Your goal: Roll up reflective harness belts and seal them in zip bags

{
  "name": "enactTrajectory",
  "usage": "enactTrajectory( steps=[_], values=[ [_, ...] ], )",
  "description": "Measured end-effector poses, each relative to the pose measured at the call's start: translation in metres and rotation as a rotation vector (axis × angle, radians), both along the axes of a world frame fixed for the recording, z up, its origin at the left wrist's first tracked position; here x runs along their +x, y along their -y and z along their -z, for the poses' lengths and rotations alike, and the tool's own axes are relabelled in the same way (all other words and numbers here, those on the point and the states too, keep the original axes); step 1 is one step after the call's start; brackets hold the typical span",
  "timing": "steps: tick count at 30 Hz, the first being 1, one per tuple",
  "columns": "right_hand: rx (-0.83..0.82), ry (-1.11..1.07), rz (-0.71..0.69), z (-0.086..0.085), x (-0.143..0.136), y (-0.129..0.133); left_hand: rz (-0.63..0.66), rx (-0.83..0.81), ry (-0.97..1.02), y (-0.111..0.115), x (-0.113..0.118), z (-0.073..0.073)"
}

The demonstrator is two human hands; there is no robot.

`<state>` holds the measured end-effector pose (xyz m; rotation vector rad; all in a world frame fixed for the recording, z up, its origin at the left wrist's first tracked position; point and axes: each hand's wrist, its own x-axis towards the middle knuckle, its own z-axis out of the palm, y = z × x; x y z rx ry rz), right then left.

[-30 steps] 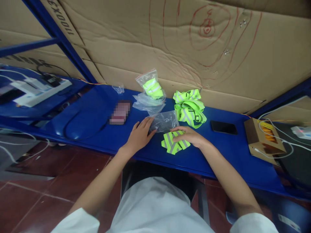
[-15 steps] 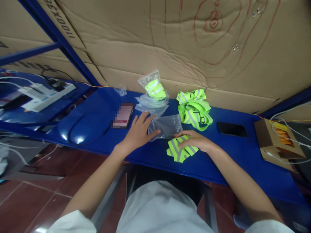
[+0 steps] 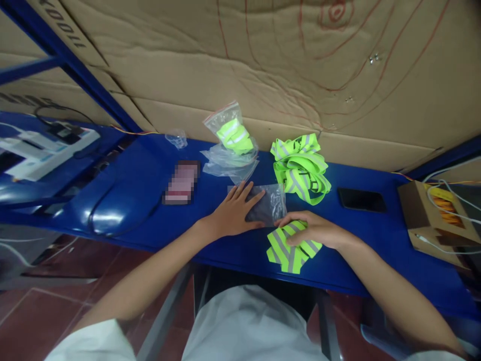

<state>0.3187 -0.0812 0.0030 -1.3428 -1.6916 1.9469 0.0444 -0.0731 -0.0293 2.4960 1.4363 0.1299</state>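
On blue shelf (image 3: 150, 180), left hand (image 3: 235, 215) fingers spread on clear bag (image 3: 268, 205), right hand (image 3: 313, 230) fingers clamped on neon-yellow, grey-striped folded band (image 3: 289, 250).

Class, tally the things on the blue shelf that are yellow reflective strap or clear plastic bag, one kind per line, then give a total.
Folded strap bundle under the right hand: 1
Loose strap pile: 1
Bagged strap: 1
Empty clear bags, one under the left hand, a small stack, uncounted: at least 2
Total: at least 5

One camera on the person's head looks forward and down, quite near, at the blue desk (image 3: 150, 170) and the cardboard wall (image 3: 263, 65) behind it.
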Motion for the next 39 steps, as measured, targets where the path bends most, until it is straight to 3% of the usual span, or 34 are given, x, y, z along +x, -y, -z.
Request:
enactTrajectory(
  steps=[2, 5, 8, 11, 14, 19, 27, 33, 39],
  values=[
    [0.016, -0.029, 0.056, -0.009, 0.017, -0.002, 0.064, 0.034, 0.019, -0.004, 0.01, -0.015],
    [0.058, -0.044, 0.316, -0.017, 0.045, -0.011, 0.138, 0.09, 0.085, -0.014, 0.032, -0.028],
    [0.064, -0.074, 0.598, -0.01, 0.063, -0.02, 0.165, 0.053, 0.073, -0.024, 0.05, -0.023],
    [0.064, -0.117, 0.694, 0.006, 0.064, -0.023, 0.184, 0.023, 0.037, -0.025, 0.055, -0.011],
    [0.059, -0.116, 0.687, 0.017, 0.056, -0.019, 0.159, 0.031, 0.039, -0.019, 0.053, -0.004],
    [0.055, -0.104, 0.693, 0.02, 0.045, -0.014, 0.178, 0.133, 0.136, -0.011, 0.054, -0.005],
    [0.312, 0.069, 0.593, 0.013, 0.033, -0.004, 0.259, 0.319, 0.169, 0.001, 0.064, -0.003],
    [0.456, 0.123, 0.463, 0.011, 0.027, 0.004, 0.306, 0.32, 0.082, 0.008, 0.076, 0.002],
    [0.498, 0.191, 0.408, 0.012, 0.027, 0.007, 0.189, 0.264, 0.048, 0.011, 0.074, 0.005]
  ],
)
